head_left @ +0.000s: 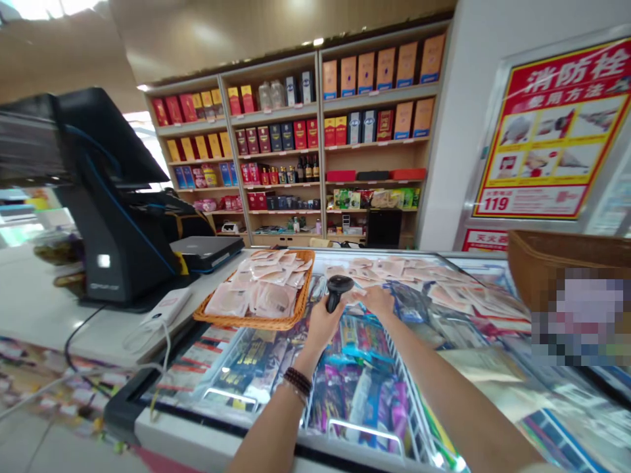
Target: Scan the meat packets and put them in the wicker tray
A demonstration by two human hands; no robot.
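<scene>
My left hand (pixel 324 326), with a dark beaded bracelet on its wrist, is closed around the handle of a black barcode scanner (pixel 340 284). The scanner's head points right, toward my right hand (pixel 378 301). That hand's fingers are drawn together at the edge of a pale, flat plastic packet (pixel 355 293), which they partly cover. More pale packets (pixel 389 266) lie spread over the glass top of the freezer beyond my hands. To the left, a wicker basket (pixel 198 314) holds a pile of similar packets.
Below my forearms, the freezer shows wire baskets (pixel 365 430) of colourful wrapped goods through its glass. A checkout terminal (pixel 116 217) and a white cabled box (pixel 167 307) stand on the left counter. A brown basket (pixel 522 266) is at right; shelves of boxes (pixel 276 138) line the back.
</scene>
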